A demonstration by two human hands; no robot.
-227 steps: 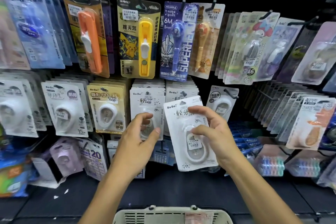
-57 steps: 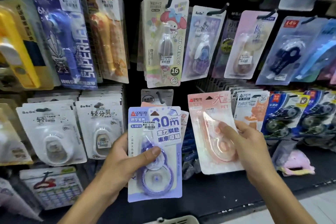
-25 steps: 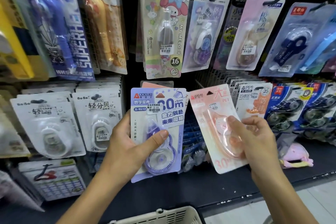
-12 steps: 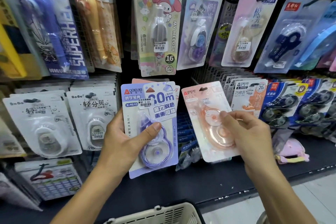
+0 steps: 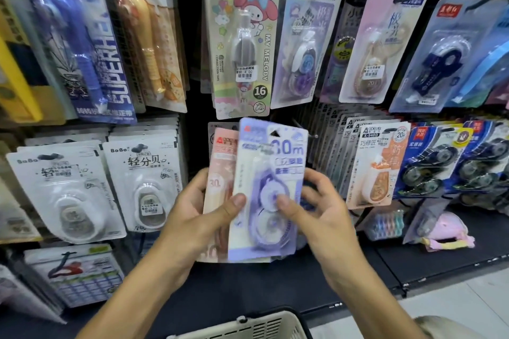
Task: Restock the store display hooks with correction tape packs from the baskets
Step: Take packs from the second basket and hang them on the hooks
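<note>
Right now my left hand (image 5: 202, 217) grips a small stack of blister-carded correction tape packs in front of the display, thumb curled over the front and fingers wrapped behind: a lilac card with a purple tape dispenser under clear plastic (image 5: 268, 192) lies on top, and a pink card (image 5: 220, 173) peeks out behind it on the left. My right hand (image 5: 319, 215) meets the stack from the other side, thumb pressing on the blister of the lilac pack and fingers curled round its right edge, so both hands have hold of the same bundle. The cream plastic basket (image 5: 248, 325) sits low, directly under my forearms. My worry is the overlap: the two cards lie askew, their hang holes not lined up, so if I push them toward a black metal hook (image 5: 303, 125) together, the hook could catch only the top card and the pink one could slide free and fall to the dark shelf (image 5: 413, 261). The glossy blister is slick under my thumbs, too, and a loose pinch could let the lilac pack twist. The neighbouring orange-and-white packs (image 5: 377, 168) hang densely just to the right, so a clumsy reach might knock those off their peg.
</note>
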